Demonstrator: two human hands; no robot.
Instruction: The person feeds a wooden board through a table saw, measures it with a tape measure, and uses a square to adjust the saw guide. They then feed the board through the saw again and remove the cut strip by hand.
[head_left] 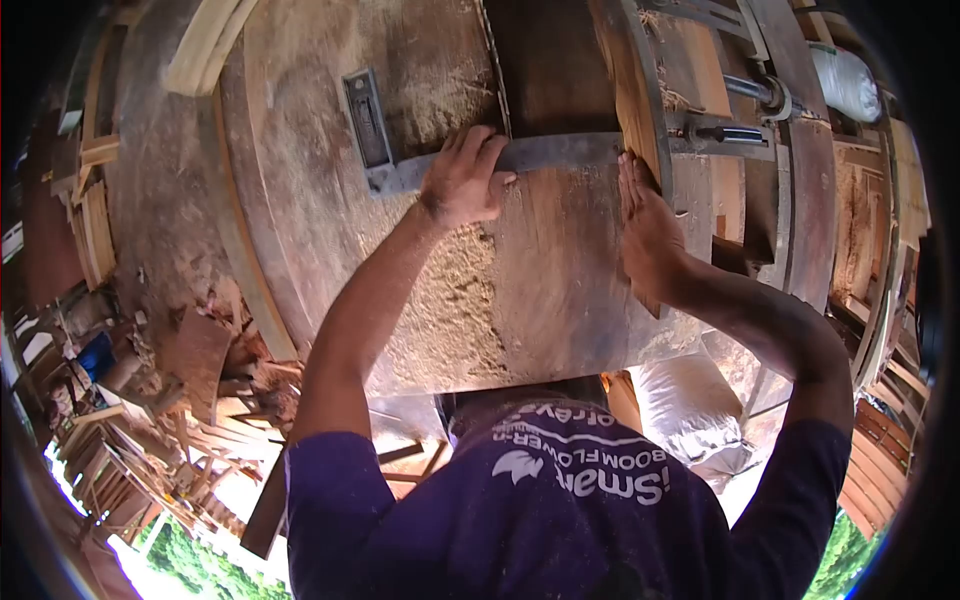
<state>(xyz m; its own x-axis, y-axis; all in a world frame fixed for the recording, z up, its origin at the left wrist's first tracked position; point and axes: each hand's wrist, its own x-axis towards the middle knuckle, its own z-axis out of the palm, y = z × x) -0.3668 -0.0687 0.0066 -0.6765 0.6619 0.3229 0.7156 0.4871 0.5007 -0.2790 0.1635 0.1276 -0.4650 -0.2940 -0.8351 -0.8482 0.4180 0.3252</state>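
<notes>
We're in a woodworking workshop, with coarse sawdust [462, 300] spread right across the broad, worn work table [570, 270]. Over on one side, loose offcuts [215, 440] lie in a jumbled heap, and long boards [885, 460] line the other. There's metal machine hardware [745, 90] at the table's edge, filled sacks [690, 405] close by, and green foliage [195, 560] showing brightly past the wood piles, so the place looks partly open to the outdoors.

Two hands [462, 180] [652, 232], one metal square [565, 151], one purple shirt [590, 530], one blue object [96, 356]
</notes>
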